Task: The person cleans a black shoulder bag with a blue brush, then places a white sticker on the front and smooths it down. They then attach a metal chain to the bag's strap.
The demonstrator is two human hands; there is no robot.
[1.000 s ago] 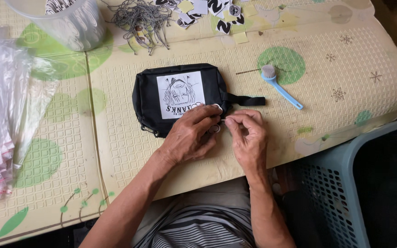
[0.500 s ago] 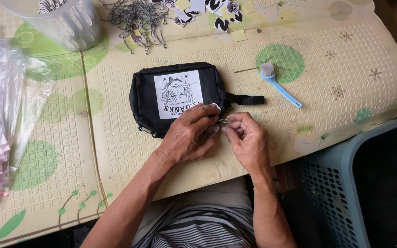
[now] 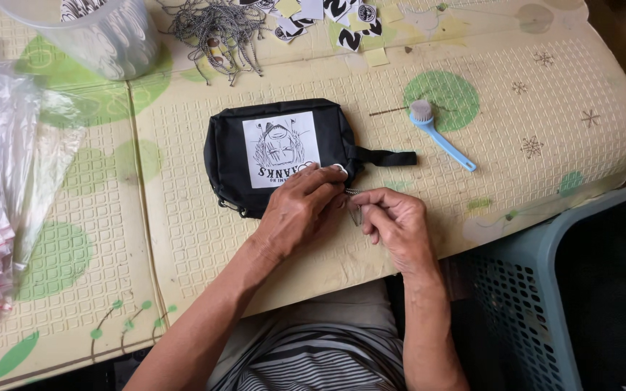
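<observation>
Head view, nearest first: a striped shirt point(image 3: 327, 362) sits at the bottom edge, and a grey-blue basket point(image 3: 545, 289) stands at the lower right, its inside too dark to read. Above them the left hand point(image 3: 295, 210) rests on the lower right corner of a black pouch point(image 3: 226, 152), fingers curled onto the fabric. The right hand point(image 3: 396, 221) is just beside it, thumb and forefinger pinched narrow on a small metal zipper pull point(image 3: 354, 210). On a cream mat point(image 3: 545, 108) lies the pouch, long axis left to right, its strap point(image 3: 389, 157) pointing right. A blue brush point(image 3: 440, 134) lies beyond the strap, bristles away. Clear bags point(image 3: 1, 181) pile at the left. Farther off, a clear tub point(image 3: 103, 36) holds printed patches, near grey cords point(image 3: 215, 29) and loose stickers point(image 3: 327, 18).
</observation>
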